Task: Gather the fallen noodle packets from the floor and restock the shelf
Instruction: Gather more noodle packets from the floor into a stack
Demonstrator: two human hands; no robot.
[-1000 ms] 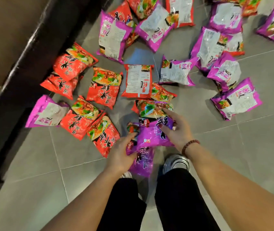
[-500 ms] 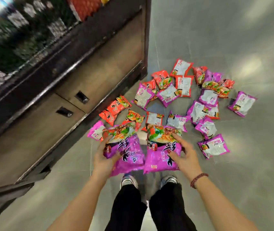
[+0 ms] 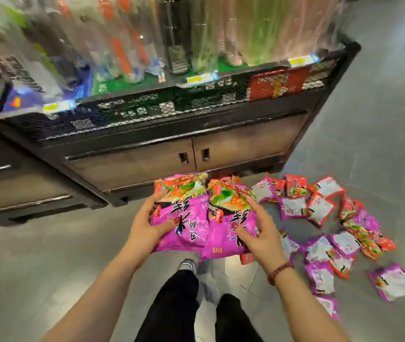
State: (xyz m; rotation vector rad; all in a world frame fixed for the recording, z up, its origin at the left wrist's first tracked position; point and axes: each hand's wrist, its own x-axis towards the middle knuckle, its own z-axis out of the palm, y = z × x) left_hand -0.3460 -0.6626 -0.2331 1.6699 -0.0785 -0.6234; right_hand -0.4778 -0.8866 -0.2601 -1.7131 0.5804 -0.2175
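**Two purple packets in the hands, the rest lying around**

The left hand (image 3: pixel 144 228) is gripping one purple noodle packet (image 3: pixel 184 218) and the right hand (image 3: pixel 263 233) is gripping a second purple packet (image 3: pixel 226 235). They're touching side by side in front of the shelf (image 3: pixel 171 102). Loose packets (image 3: pixel 319 211) are lying scattered on the floor (image 3: pixel 48 255) off the shelf's right corner.

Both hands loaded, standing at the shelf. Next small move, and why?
Probably raise both up and forward to the mesh-fronted shelf tier: the left hand grips one purple packet, the right hand grips a second purple packet, the tier is straight ahead, and other packets lie on the floor.
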